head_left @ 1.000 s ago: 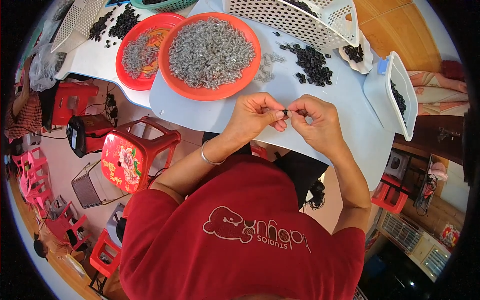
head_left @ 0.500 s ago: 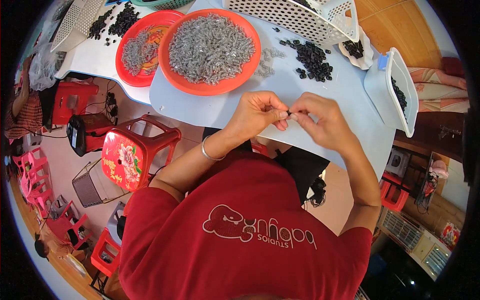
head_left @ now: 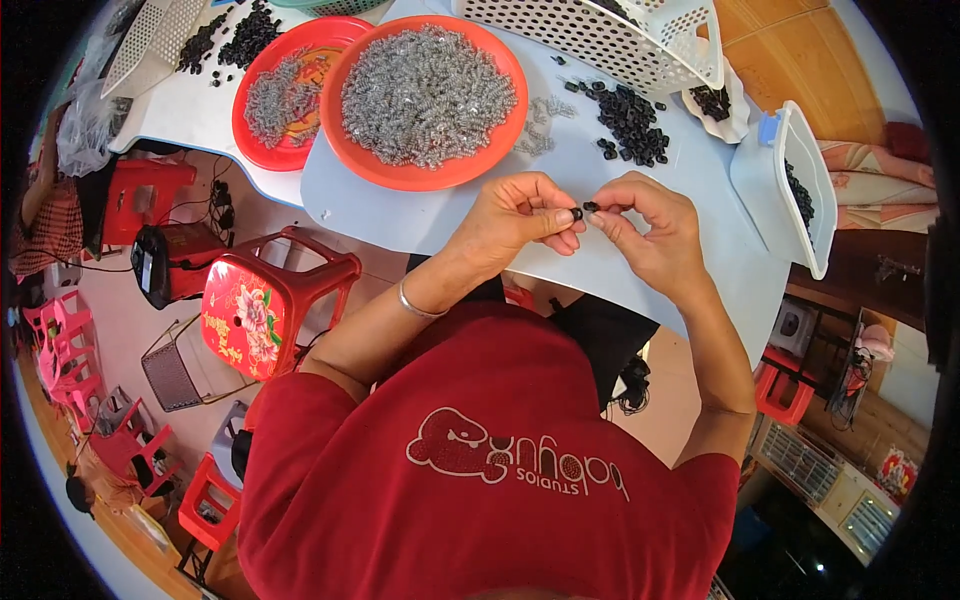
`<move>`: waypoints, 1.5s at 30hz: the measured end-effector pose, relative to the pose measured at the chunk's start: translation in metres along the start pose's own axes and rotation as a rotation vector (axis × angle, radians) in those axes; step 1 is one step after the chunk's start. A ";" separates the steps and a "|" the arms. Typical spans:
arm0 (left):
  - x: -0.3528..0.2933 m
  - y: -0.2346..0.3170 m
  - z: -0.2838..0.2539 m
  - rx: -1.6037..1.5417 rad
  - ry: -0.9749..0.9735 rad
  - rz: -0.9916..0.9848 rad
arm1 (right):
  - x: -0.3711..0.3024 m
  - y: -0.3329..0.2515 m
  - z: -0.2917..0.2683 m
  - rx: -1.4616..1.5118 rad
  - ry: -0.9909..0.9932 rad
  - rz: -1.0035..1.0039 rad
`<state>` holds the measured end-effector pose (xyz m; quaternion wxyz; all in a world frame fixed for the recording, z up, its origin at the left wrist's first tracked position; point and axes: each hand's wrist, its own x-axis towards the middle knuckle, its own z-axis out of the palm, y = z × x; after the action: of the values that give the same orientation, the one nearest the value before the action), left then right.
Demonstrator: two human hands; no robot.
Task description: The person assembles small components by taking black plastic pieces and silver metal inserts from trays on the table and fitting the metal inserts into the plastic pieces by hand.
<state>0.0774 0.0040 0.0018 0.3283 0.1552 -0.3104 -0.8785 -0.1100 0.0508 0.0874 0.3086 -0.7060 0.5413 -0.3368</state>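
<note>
Space now shows, in the head view, between your left hand (head_left: 513,222) and your right hand (head_left: 652,222), whose fingertips half a second ago met around a single dark spot. You now have two small black pieces in sight, side by side with a narrow gap between them: the left-hand piece (head_left: 576,213) and the right-hand piece (head_left: 591,206). For the work in your fingers, this suggests the two are separate at this instant; whether they were joined before is too small to tell.

Your left hand is nearly closed at the tips, thumb and forefinger pinching its piece, the other fingers loosely curled below. Your right hand pinches the other piece between thumb and forefinger. Both pieces are held over the near part of the bench (head_left: 705,180), nearer to you than the black pile (head_left: 635,128) and to the right of the orange-red bowl (head_left: 418,180) of clear coil-like pieces (head_left: 428,95).

Your left-hand piece looks stubby and rounded, its exposed end turned toward your right hand; you cannot read a clear long axis on it. Your right-hand piece seems to lie roughly crosswise, left to right, with one end facing your left hand.
</note>
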 end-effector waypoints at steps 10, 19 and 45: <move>0.001 -0.001 0.000 0.017 -0.020 -0.007 | -0.004 -0.001 0.013 -0.201 0.105 -0.283; 0.002 -0.004 0.000 0.052 -0.021 0.045 | -0.007 0.005 0.009 0.293 0.067 0.238; 0.003 -0.005 0.003 0.049 0.006 0.065 | -0.004 -0.003 0.012 0.210 0.070 0.179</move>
<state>0.0709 0.0064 0.0008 0.3537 0.1558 -0.3358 -0.8590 -0.0998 0.0562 0.0820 0.3907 -0.6064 0.5742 -0.3872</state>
